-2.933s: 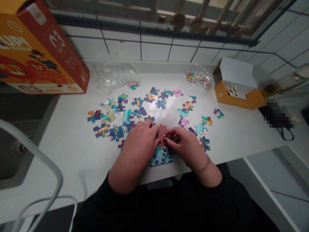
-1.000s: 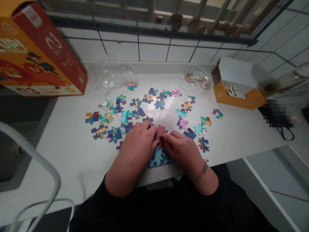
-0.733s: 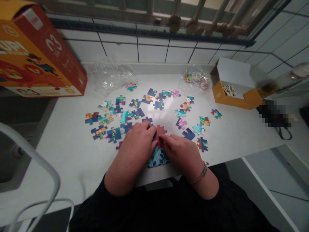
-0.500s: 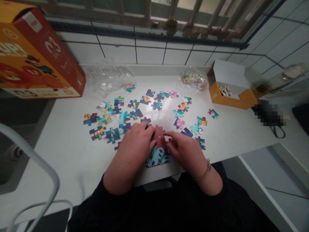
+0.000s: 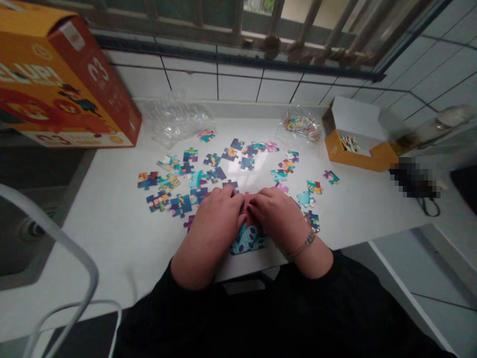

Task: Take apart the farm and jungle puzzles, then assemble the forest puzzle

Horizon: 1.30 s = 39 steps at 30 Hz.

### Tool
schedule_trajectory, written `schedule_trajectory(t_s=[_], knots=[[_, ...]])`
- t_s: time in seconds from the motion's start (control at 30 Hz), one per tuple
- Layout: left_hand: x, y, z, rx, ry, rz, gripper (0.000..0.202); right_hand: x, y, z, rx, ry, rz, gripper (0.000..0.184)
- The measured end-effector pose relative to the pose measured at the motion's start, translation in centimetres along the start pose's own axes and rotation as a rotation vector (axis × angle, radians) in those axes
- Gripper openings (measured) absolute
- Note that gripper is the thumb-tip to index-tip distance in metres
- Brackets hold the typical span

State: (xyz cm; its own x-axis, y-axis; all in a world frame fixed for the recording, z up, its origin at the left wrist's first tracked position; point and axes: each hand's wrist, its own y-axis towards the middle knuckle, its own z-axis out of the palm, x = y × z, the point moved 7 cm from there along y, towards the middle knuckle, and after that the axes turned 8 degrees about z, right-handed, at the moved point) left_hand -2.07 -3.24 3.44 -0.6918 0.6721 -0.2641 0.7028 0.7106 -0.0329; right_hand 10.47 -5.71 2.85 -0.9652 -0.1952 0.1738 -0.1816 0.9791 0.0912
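Note:
A small joined section of jigsaw puzzle (image 5: 249, 240) lies near the counter's front edge, teal leaves at its lower part and red-brown above. My left hand (image 5: 220, 215) rests along its left side, fingers bent and closed on a red-brown puzzle piece (image 5: 248, 197) at the top. From the right, my right hand (image 5: 278, 211) meets it with thumb and fingers pinched together on the same red-brown part. Both hands cover much of the section, so the exact joint between pieces is hidden. Loose puzzle pieces (image 5: 181, 204) are scattered to the left, behind and to the right.
A tall orange box (image 5: 112, 99) stands at the back left beside a sink (image 5: 22, 238). Clear plastic bags (image 5: 175, 122) lie along the wall, one holding small colourful pieces (image 5: 301, 125). An open yellow box (image 5: 357, 158) sits at the back right. A white tube (image 5: 87, 258) curves at left.
My right hand has shifted up and left, its extended index finger now curled into a pinch against the red-brown piece. My left hand stays on the section. The view has moved slightly.

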Motion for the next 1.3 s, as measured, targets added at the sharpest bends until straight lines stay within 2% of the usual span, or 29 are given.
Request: schedule_trajectory(t_s=[0.23, 0.53, 0.67, 0.83, 0.97, 1.13, 1.23, 1.3], knots=[[-0.4, -0.2, -0.4, -0.004, -0.002, -0.015, 0.021, -0.9, -0.1, 0.2, -0.033, 0.005, 0.052, 0.024], [-0.1, -0.1, -0.1, 0.005, -0.003, -0.013, 0.023, -0.8, -0.1, 0.3, -0.006, 0.014, 0.05, 0.019], [-0.2, -0.2, -0.1, -0.01, 0.002, 0.008, 0.022, -1.7, -0.4, -0.3, -0.002, 0.086, 0.032, 0.019], [-0.3, -0.2, -0.5, 0.004, -0.025, -0.004, 0.022, -5.5, -4.0, -3.9, -0.175, 0.147, 0.104, 0.018], [-0.4, 0.0, -0.6, 0.043, -0.05, -0.02, 0.029, -8.2, -8.8, -5.2, -0.293, 0.075, 0.157, 0.018], [-0.6, 0.4, -0.1, 0.01, -0.074, 0.053, 0.029, -10.8, -13.3, -3.8, -0.473, 0.055, 0.228, 0.012], [-0.7, 0.6, 0.5, 0.037, -0.085, 0.107, 0.029, -11.6, -14.2, -2.4, -0.525, 0.044, 0.279, 0.013], [-0.7, 0.6, 0.7, 0.049, -0.091, 0.124, 0.029, -12.0, -14.2, -1.8, -0.515, 0.054, 0.306, 0.014]])
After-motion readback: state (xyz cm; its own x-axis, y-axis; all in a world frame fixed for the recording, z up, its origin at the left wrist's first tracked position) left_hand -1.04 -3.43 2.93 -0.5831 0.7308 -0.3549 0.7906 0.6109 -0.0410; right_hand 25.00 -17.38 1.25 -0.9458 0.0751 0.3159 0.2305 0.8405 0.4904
